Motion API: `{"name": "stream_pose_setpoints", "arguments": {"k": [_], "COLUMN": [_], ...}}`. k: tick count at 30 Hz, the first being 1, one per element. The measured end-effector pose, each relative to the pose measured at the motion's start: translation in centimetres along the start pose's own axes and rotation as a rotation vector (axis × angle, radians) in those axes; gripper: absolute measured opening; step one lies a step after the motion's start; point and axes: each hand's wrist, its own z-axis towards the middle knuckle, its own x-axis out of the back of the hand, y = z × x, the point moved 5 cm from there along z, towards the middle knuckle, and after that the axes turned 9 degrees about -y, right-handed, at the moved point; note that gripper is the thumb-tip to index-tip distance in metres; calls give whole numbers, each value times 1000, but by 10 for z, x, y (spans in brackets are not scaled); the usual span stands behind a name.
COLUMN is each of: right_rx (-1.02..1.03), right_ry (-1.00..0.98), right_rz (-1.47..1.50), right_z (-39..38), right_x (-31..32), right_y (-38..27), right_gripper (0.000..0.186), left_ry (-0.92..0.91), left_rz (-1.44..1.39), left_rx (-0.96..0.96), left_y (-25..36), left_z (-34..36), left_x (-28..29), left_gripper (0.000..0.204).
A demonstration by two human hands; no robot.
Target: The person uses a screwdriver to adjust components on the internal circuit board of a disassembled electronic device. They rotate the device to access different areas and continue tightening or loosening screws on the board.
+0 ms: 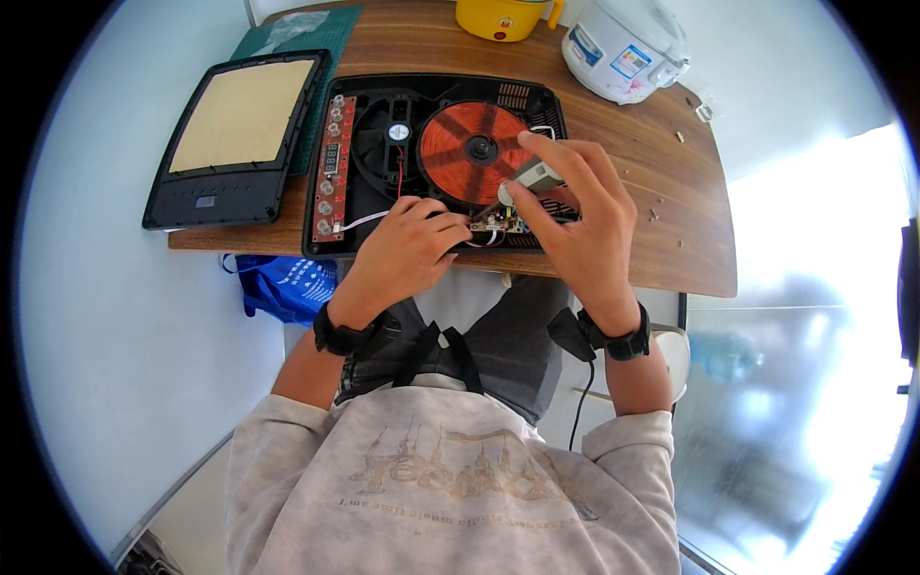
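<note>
An opened induction cooker (364, 237) lies on the table before me, showing its round copper coil (450, 144), black fan (376, 144) and red control board (328, 196). My right hand (589, 206) grips a grey-and-white handheld tool (538, 175) between thumb and fingers. It slants down toward the circuit board (516, 222) at the cooker's near edge; its tip is hard to make out. My left hand (407, 244) rests over the near edge, fingers bent at the board's left end. Whatever those fingertips hold is hidden. A white cable (364, 219) runs from the control board toward them.
The cooker's black top cover (213, 199) lies at the left, partly on a green cutting mat (335, 38). A yellow pot (498, 21) and a white rice cooker (628, 53) stand at the back. Small screws (655, 215) are scattered at the right. A blue bag (287, 287) sits below the table.
</note>
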Motion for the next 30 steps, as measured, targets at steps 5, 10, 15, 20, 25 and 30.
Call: {"name": "stream_pose_setpoints", "arguments": {"k": [5, 10, 15, 20, 25, 30], "right_rx": [86, 97, 74, 98, 69, 41], "right_ry": [8, -2, -12, -12, -20, 4], "right_rz": [-88, -71, -48, -93, -108, -155], "right_z": [-2, -4, -5, -7, -21, -40], "right_x": [0, -2, -2, -1, 5, 11], "right_y": [-4, -3, -3, -2, -1, -8], "right_gripper": [44, 45, 46, 45, 47, 50], "left_ry": [4, 9, 1, 4, -8, 9], "left_rz": [9, 7, 5, 3, -10, -78], "left_rx": [-1, -3, -2, -1, 3, 9], "left_y": [0, 0, -1, -1, -1, -2], "left_z": [0, -1, -1, -1, 1, 2], "left_x": [-1, -1, -2, -2, -1, 0], "left_gripper": [29, 29, 30, 30, 30, 41]}}
